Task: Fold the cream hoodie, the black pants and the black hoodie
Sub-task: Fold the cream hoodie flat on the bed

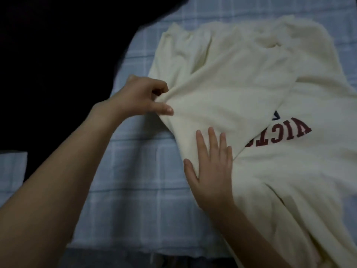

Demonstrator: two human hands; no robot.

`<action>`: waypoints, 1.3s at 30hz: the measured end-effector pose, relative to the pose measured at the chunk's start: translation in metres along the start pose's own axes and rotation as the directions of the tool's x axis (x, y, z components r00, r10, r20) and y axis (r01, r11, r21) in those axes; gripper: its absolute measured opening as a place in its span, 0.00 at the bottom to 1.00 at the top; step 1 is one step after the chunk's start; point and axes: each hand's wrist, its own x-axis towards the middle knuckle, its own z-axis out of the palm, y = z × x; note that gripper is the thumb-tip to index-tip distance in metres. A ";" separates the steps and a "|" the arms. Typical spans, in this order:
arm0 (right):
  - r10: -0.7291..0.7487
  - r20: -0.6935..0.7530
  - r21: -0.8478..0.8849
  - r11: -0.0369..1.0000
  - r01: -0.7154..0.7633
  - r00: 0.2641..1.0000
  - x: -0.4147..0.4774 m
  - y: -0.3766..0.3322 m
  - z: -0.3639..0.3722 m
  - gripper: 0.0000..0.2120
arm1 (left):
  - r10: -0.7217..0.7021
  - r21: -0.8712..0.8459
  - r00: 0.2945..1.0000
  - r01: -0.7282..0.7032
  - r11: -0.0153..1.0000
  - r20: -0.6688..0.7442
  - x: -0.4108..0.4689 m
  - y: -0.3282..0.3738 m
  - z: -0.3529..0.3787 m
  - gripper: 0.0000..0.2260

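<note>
Matt cloth cream hoodie (241,78)

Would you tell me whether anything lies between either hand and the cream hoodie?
Nothing visible does: the left hand directly pinches a fold of the cream hoodie, and the right hand presses flat on its fabric.

A hoodie (299,180) lies spread on a sheet (135,180).
On the hoodie, a sleeve (222,93) lies folded across its lettering (280,136). The left hand (143,97) pinches the hoodie's left edge; the right hand (210,171) rests flat on the hoodie, in front of that.
</note>
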 end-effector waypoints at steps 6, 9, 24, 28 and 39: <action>0.035 0.159 -0.223 0.975 0.001 0.987 0.002 0.007 0.019 0.32 | -0.166 -0.098 0.984 0.172 0.980 0.065 -0.012 -0.013 0.035 0.20; 0.035 0.089 -0.100 0.995 -0.026 0.995 0.002 0.000 0.015 0.32 | -0.161 -0.179 0.986 0.165 0.970 0.036 -0.012 -0.006 0.035 0.17; 0.068 -0.220 -0.239 0.963 -0.121 0.973 0.095 0.067 -0.017 0.28 | 0.217 0.380 0.970 -0.161 0.911 -0.111 0.004 0.068 0.113 0.26; 0.063 -0.148 -0.245 0.965 -0.098 0.987 0.096 0.079 -0.005 0.28 | 0.186 0.405 0.979 -0.137 0.904 -0.085 0.008 0.063 0.124 0.26; 0.134 -0.239 -0.131 0.977 -0.169 0.962 0.063 0.185 -0.103 0.26 | 0.316 0.348 0.944 -0.266 0.899 -0.095 0.041 0.188 0.140 0.24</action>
